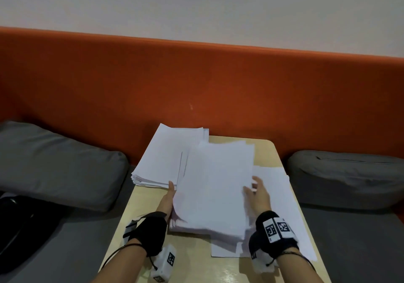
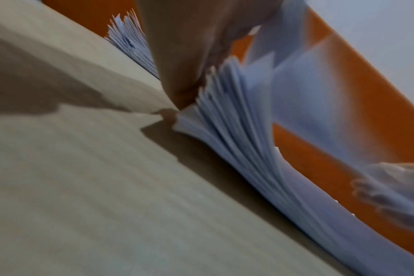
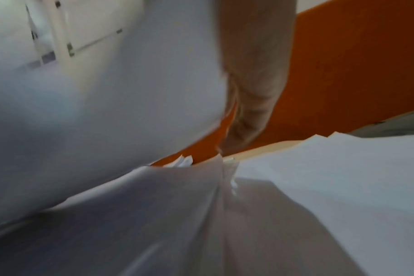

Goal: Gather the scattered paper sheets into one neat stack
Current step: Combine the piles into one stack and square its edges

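White paper sheets lie in groups on a small wooden table (image 1: 140,217). One thick pile (image 1: 161,158) sits at the far left corner, overhanging the edge. A middle bundle (image 1: 214,184) is raised off the table, its sheets fanned (image 2: 227,119). My left hand (image 1: 168,197) grips its left edge, thumb on top, fingers hidden beneath. My right hand (image 1: 256,192) pinches the bundle's right edge between thumb and fingers (image 3: 255,74). More loose sheets (image 1: 282,208) lie flat under and to the right of the bundle.
An orange padded backrest (image 1: 196,86) runs behind the table. Grey cushions lie to the left (image 1: 54,169) and right (image 1: 349,178). A black bag (image 1: 19,228) lies at the near left. Bare wood shows along the table's near edge.
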`<state>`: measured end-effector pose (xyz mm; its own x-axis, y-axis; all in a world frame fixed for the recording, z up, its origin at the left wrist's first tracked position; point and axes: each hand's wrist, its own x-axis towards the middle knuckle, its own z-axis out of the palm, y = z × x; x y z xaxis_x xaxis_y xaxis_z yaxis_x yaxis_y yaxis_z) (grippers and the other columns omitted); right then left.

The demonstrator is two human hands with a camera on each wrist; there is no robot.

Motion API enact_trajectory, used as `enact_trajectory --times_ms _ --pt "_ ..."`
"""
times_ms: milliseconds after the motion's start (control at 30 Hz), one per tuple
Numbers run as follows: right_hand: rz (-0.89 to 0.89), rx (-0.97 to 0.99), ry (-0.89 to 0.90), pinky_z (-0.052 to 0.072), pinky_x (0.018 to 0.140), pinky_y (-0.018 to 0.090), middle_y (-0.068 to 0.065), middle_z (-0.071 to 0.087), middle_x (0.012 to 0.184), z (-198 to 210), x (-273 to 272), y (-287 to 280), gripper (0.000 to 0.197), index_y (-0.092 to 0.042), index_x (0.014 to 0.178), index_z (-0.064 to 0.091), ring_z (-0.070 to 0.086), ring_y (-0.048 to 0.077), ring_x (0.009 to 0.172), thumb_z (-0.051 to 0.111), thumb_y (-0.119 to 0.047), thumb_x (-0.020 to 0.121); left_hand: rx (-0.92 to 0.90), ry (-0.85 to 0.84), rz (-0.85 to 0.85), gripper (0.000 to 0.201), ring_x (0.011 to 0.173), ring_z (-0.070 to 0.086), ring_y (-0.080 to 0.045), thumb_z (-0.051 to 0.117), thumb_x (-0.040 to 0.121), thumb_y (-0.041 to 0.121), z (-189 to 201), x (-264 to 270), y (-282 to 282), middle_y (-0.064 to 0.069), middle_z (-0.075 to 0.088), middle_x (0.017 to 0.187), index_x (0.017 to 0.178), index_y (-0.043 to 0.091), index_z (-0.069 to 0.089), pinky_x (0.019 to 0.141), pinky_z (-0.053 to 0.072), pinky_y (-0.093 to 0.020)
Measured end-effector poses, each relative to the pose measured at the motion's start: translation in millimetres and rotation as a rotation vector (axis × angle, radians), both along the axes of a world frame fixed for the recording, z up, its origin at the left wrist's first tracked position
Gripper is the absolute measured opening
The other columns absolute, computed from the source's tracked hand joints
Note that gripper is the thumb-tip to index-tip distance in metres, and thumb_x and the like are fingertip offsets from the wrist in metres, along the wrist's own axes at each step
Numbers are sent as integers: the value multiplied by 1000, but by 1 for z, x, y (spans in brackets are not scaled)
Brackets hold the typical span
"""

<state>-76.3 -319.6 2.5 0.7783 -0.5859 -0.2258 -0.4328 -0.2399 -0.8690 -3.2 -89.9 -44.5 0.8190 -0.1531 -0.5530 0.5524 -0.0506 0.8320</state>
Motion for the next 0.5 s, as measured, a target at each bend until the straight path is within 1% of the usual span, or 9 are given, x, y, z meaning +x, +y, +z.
enact_trajectory --times_ms 33,67,100,133,200,267,333,433,500 --pt "125 -25 109 40 98 32 16 45 139 -5 -1 4 49 -7 139 36 50 27 119 52 -13 94 69 -22 -27 60 77 59 -25 34 95 50 -2 -2 1 -16 64 106 115 -1 58 68 48 -27" --pt "244 -82 213 34 104 30 16 40 144 -11 -3 6 52 -4 141 33 44 27 128 52 -16 94 122 -43 -57 52 89 61 -27 43 96 41 -3 -2 1 -13 63 109 122 -3 53 81 49 -30" --pt "335 -147 297 31 106 29 16 38 145 -13 -4 8 51 -1 140 34 39 27 133 51 -19 95 142 -64 -94 46 102 60 -29 50 95 30 -5 -2 3 -13 61 118 127 -4 50 92 48 -34" --pt "374 -200 348 30 106 30 16 39 144 -15 -5 7 49 1 137 37 38 28 133 50 -21 95 138 -98 -133 39 109 59 -31 52 94 18 -6 -3 4 -16 60 122 126 -5 50 98 46 -36" --pt "296 -262 403 35 105 35 15 41 140 -19 -8 0 44 -3 133 43 41 29 129 49 -24 95 176 -152 -159 32 113 57 -31 49 94 7 -7 -5 6 -17 59 125 124 -3 52 99 45 -37" --pt "124 -331 511 35 104 40 13 39 139 -23 -15 -13 43 -13 133 42 38 31 128 48 -28 93 216 -169 -124 38 122 50 -31 47 96 8 -7 -6 7 -11 51 135 133 2 44 103 40 -38" --pt "-5 -376 654 32 104 44 14 34 138 -25 -26 -28 45 -15 132 40 33 33 127 48 -32 91 255 -164 -102 46 131 41 -30 45 97 12 -8 -4 7 -5 42 142 141 7 34 107 35 -39" --pt "-129 -381 749 28 106 48 17 30 139 -28 -39 -42 62 -15 134 34 27 36 130 58 -43 85 265 -142 -112 51 135 35 -33 44 98 19 -13 -3 8 -6 30 151 145 14 25 104 37 -46" --pt "-145 -369 766 27 107 48 19 27 141 -28 -40 -47 72 -13 136 29 24 37 133 64 -44 80 258 -155 -111 44 133 37 -33 46 96 17 -16 -2 9 -6 27 151 136 22 29 99 42 -44"
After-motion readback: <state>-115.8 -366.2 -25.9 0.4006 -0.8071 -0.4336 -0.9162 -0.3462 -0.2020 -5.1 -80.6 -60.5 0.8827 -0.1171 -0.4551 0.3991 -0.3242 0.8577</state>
